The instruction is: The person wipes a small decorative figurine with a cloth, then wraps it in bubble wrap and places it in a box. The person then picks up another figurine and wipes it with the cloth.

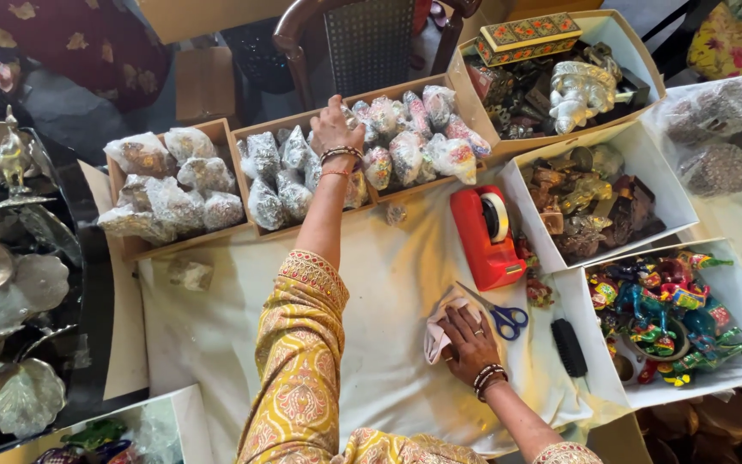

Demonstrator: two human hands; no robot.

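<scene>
White-clothed desk (pixel 242 326) crowded with boxes of wrapped trinkets. Left hand (pixel 334 127) reaches into middle cardboard tray (pixel 251 136), fingers curled over plastic-wrapped bundles (pixel 283 176); grip unclear. Right hand (pixel 469 341) flat, fingers spread, pressing pale cloth (pixel 436 333) beside blue-handled scissors (pixel 501 316), near red tape dispenser (pixel 484 236).

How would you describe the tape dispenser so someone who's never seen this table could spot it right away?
On the white cloth-covered table, look just beyond the right hand and the blue-handled scissors. The red plastic tape dispenser stands there, between the cardboard tray of wrapped bundles and white boxes of figurines. It's the only solid red block.
</scene>
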